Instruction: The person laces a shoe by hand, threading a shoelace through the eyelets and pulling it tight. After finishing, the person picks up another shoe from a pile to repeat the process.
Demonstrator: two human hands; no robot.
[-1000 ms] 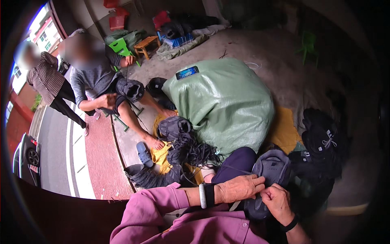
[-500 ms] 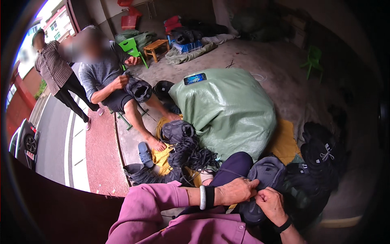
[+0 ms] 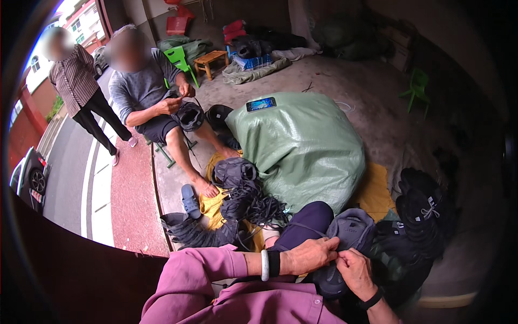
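A dark grey shoe [image 3: 352, 225] rests by my raised knee, its opening away from me and its toe toward me. My left hand [image 3: 313, 255] lies across its middle, thumb and fingers pinched together. A thin dark shoelace [image 3: 312, 229] crosses my thigh toward these fingers. My right hand [image 3: 356, 271] is closed in a pinch over the shoe's right side, fingertips close to the left hand's. Whatever the right fingertips hold is too small to make out.
A big green sack [image 3: 302, 146] with a phone [image 3: 261, 104] on top stands ahead. Dark shoes [image 3: 423, 202] are heaped at right; loose laces [image 3: 264, 208] and more shoes lie at left. A seated person [image 3: 143, 86] works on a dark shoe; another person [image 3: 81, 81] stands behind.
My hands stay at the shoe, with the left fingertips shifted slightly. The seated person's hands have come together above their shoe. The standing person has shifted slightly.
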